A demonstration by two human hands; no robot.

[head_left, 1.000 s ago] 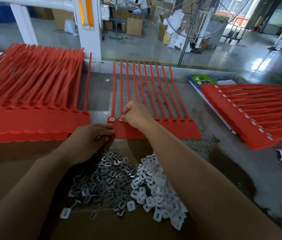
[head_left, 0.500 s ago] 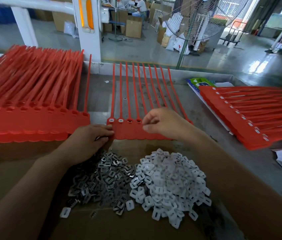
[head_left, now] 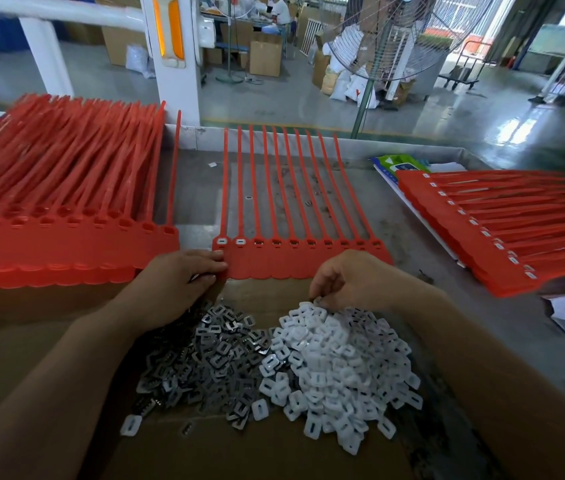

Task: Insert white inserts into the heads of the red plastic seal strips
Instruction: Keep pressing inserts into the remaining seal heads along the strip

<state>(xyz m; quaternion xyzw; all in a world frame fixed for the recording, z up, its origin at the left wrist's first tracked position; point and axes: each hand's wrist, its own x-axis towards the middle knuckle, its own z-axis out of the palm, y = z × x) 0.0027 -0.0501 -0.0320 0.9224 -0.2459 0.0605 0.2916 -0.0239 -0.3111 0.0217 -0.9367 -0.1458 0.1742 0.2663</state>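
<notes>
1. The joined row of ten red plastic seal strips (head_left: 301,263) lay flat on the grey worktable (head_left: 360,216), at twelve o'clock from the two heaps, with the tails pointing away from the person.
2. Only the two heads at its nine o'clock end carried a seated white insert (head_left: 222,241); the other heads looked empty.
3. The left hand (head_left: 177,282) lay with rather straight fingers pressing the row's seven o'clock corner, grasping nothing that I could see.
4. The right hand (head_left: 353,278) was curled, its fingertips (head_left: 320,299) pinching at the top of the heap of small white slotted plastic inserts (head_left: 336,358); it seemed to have one piece.
5. At nine o'clock from that heap sat a heap of grey metal clips (head_left: 211,351), both on brown cardboard (head_left: 274,452).
6. I judged the inserts very light, stiff and smooth, so easy to drop; they are best pinched by two opposite edges.
7. The row seemed thin and bendy; pressing its broad tag plate near the head being filled should stop it sliding.
</notes>
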